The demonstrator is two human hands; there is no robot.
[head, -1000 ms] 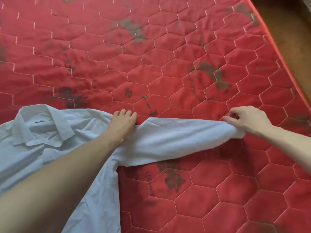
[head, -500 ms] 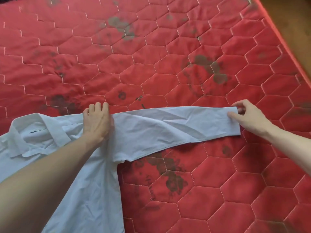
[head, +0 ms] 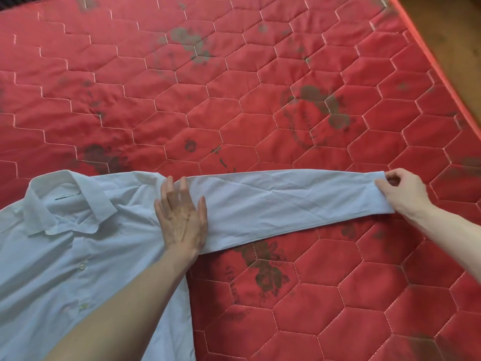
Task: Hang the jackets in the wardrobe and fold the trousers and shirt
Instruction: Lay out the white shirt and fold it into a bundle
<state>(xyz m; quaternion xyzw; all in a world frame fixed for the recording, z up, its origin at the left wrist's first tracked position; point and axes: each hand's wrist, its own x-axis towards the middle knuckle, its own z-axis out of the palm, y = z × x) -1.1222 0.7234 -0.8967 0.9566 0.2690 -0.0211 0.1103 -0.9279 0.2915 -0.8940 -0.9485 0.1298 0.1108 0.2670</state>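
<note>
Head view: a pale blue shirt (head: 65,256) lies front-up on a red quilted mattress (head: 234,100), one sleeve (head: 286,204) stretched out sideways. Left hand (head: 182,220) presses flat at the shoulder, fingers spread; right hand (head: 402,194) pinches the cuff.

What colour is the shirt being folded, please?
Pale blue shirt, clearest in the head view.
</note>
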